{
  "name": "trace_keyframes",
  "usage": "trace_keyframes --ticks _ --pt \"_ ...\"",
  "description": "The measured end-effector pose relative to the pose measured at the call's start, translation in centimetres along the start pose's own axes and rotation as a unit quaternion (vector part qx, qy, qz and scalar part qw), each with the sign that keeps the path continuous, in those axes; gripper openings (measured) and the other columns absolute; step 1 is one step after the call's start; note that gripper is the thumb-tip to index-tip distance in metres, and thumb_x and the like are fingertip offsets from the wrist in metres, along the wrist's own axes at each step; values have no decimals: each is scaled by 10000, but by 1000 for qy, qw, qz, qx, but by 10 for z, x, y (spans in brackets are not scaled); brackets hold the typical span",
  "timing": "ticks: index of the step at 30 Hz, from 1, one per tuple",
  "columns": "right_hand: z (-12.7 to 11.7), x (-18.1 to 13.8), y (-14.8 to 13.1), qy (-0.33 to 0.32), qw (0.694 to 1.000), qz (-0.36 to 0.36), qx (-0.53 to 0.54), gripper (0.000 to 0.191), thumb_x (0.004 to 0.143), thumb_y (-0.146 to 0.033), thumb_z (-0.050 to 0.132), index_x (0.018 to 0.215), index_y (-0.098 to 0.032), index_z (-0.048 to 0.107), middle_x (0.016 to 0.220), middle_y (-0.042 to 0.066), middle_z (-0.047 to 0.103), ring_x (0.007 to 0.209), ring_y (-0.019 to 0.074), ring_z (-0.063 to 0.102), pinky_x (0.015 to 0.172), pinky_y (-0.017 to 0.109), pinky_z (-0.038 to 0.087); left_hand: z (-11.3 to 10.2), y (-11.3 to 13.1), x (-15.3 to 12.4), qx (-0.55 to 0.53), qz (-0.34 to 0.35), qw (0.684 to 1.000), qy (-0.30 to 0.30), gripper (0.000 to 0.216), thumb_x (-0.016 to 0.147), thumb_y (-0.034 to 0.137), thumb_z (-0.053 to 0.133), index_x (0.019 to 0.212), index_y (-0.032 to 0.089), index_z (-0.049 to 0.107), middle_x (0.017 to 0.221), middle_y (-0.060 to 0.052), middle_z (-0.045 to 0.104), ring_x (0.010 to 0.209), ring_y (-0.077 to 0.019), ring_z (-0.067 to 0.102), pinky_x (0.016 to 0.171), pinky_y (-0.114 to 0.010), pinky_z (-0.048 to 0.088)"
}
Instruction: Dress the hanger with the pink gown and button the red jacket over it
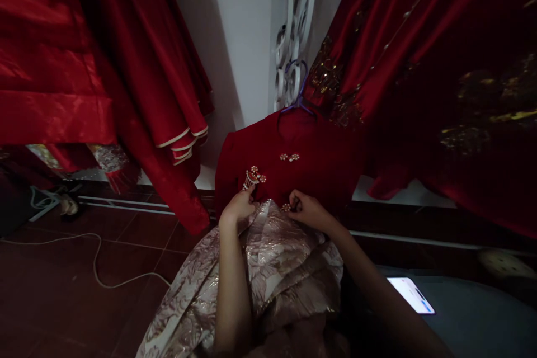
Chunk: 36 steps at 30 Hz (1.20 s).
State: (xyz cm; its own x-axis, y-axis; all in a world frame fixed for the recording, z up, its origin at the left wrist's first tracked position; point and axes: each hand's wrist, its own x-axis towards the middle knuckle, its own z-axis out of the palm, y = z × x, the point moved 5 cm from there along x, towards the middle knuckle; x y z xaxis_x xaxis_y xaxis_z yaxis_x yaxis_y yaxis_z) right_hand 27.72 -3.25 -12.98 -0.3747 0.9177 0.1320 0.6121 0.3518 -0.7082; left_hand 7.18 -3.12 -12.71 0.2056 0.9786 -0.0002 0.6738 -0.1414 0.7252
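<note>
A dark red jacket (260, 151) on a purple hanger (300, 102) faces me, its lower part lying toward my lap. Beaded flower clasps (289, 157) sit below its neckline. My left hand (239, 208) is closed on the jacket's front, with a finger against a beaded brooch (253, 177) that has hanging strands. To the right, my right hand (309, 211) pinches at a small flower clasp (286, 207) on the front. Its fingertips partly hide that clasp. Shiny pinkish-gold brocade fabric (272, 257) lies under both forearms.
Red garments (159, 67) hang at left, and a red embroidered garment (377, 56) hangs at right. A white scrolled metal stand (293, 39) rises behind. A lit phone (411, 295) lies on a grey surface (470, 313). A pale cable (98, 257) crosses the tiled floor.
</note>
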Motion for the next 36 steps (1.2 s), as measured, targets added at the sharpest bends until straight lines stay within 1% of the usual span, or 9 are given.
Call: trace_keyframes --ticks 6,11,16,18,22,25,28,31,36 --pt "7 0 0 -34 999 -18 1 202 627 -200 593 772 -199 453 659 -39 528 595 97 488 548 203 355 -1 -16 -1 23 -63 998 1 846 722 234 589 1430 114 141 921 -90 667 790 -179 610 754 -247 420" --pt "8 -2 1 -50 998 -8 28 415 640 -281 654 990 -190 452 703 -27 558 584 101 498 551 216 387 -4 -20 6 9 -1 992 125 700 743 200 556 1383 156 277 1152 -144 557 1004 -221 563 906 -319 394" --pt "7 -4 -3 -61 998 -10 32 346 708 -416 622 930 -184 492 740 -2 569 612 103 513 579 229 421 5 -21 13 -54 29 985 159 707 670 185 635 1306 119 334 1250 -172 468 1157 -245 470 975 -346 358" --pt "5 -3 -4 -45 998 -11 31 297 726 -413 607 888 -186 505 720 -4 565 619 106 525 579 228 427 7 -23 14 -67 22 984 163 707 649 162 645 1285 128 337 1207 -162 503 1101 -232 513 936 -336 384" --pt "2 -1 -5 -15 999 -13 31 230 724 -372 615 825 -193 513 687 -12 571 592 105 538 543 220 438 3 -22 10 -52 -14 989 140 502 616 128 653 1082 169 470 859 -49 621 766 -167 600 735 -265 432" --pt "0 1 0 6 997 16 72 209 744 -367 592 818 -198 495 744 7 601 588 114 582 488 215 460 -17 -8 0 -5 -65 971 230 299 631 216 671 876 186 503 754 -34 608 703 -167 589 684 -257 411" --pt "-3 3 7 60 993 31 92 207 752 -369 590 804 -196 487 850 39 619 607 124 625 483 225 489 -32 18 -13 20 -105 942 318 287 671 248 635 900 191 472 738 -45 603 699 -184 588 667 -269 401" --pt "-8 4 11 111 990 36 78 198 749 -357 606 781 -193 499 838 47 641 612 136 648 531 246 513 -24 44 -13 -6 -56 963 262 422 626 180 654 983 191 428 749 -32 598 677 -172 584 654 -259 401" --pt "-10 4 21 124 980 92 128 185 745 -334 620 811 -201 510 731 38 679 645 169 677 555 265 541 20 42 -8 -123 30 992 -22 607 512 7 656 1017 185 370 695 26 568 599 -113 560 608 -219 423"
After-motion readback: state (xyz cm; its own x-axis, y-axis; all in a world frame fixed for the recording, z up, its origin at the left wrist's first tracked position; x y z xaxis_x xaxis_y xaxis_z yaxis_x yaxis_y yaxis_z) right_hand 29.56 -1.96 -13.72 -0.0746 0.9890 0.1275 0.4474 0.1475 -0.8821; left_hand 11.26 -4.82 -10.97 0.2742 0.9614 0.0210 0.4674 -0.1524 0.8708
